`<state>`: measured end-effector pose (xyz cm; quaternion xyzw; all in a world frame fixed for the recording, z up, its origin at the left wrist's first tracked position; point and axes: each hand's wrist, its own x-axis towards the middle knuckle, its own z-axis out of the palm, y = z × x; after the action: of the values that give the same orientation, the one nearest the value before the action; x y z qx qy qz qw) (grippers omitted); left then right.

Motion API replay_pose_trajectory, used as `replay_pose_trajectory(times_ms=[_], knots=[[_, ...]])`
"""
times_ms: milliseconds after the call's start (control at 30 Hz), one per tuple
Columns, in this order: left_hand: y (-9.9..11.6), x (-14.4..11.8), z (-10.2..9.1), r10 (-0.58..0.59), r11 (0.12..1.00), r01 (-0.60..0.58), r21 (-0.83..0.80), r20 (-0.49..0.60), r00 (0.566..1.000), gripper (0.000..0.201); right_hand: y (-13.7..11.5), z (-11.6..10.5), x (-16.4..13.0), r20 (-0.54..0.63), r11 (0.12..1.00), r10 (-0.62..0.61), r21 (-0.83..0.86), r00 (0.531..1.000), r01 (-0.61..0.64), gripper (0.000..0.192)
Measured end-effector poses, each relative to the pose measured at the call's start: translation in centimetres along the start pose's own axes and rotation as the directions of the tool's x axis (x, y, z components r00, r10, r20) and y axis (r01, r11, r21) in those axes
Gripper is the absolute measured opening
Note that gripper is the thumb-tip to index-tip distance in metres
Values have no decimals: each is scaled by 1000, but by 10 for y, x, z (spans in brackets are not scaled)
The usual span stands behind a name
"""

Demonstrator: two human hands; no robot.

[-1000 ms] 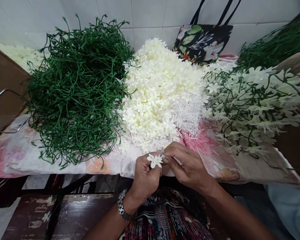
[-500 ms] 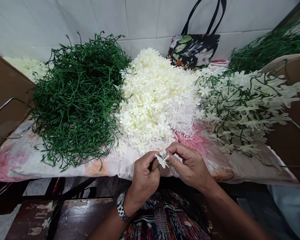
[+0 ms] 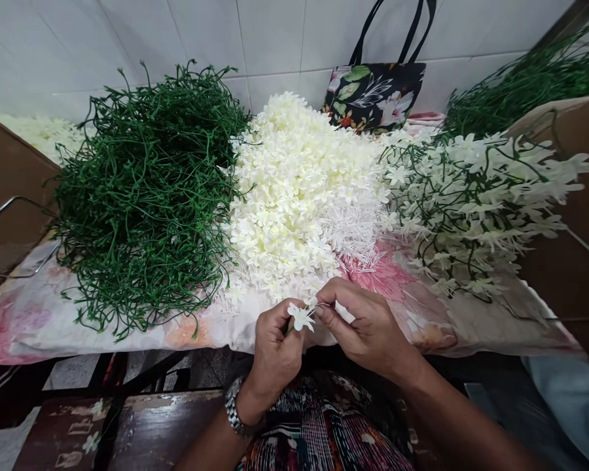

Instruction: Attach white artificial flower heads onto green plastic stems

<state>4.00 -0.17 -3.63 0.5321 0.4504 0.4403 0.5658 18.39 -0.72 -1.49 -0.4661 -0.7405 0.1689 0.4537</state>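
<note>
Both hands meet at the table's near edge (image 3: 127, 337): left hand (image 3: 275, 350) pinches a white flower (image 3: 300, 317), right hand (image 3: 368, 327) apparently pinching it too.

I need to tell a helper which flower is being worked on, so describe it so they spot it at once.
Start at the heap of loose white blossoms mid-table, then drop to its near edge. There the left hand pinches one white flower, unlike its neighbours already on a green stem.

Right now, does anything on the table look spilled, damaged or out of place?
Nothing stands out. The green stems, loose white blossoms and finished sprays lie in separate heaps on the cloth.
</note>
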Motion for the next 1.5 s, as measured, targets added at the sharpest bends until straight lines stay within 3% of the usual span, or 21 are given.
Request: replay_pose_trajectory(times_ms=[267, 667, 933, 1100, 1300, 1500], knots=[[-21, -1, -2, -66, 988, 62, -142, -24, 998, 9, 2, 9, 3, 12, 995, -91, -45, 996, 92, 15], [-14, 1, -1, -54, 994, 47, -94, -82, 995, 12, 4, 11, 4, 76, 962, -212, -161, 974, 222, 20], [-19, 2, -9, -146, 958, 152, -244, 43, 988, 17, 4, 0, 3, 67, 990, -138, -16, 988, 139, 4], [-11, 3, -10, -167, 944, 188, -270, 98, 981, 29, -1, -11, 0, 15, 988, -154, -14, 988, 154, 16], [-10, 3, -11, -113, 946, 157, -282, 164, 980, 30, -2, -11, 3, 100, 983, -180, -29, 979, 183, 11], [-9, 2, -11, -139, 955, 182, -233, 188, 972, 25, 1, -8, 2, 139, 975, -212, -41, 967, 220, 12]])
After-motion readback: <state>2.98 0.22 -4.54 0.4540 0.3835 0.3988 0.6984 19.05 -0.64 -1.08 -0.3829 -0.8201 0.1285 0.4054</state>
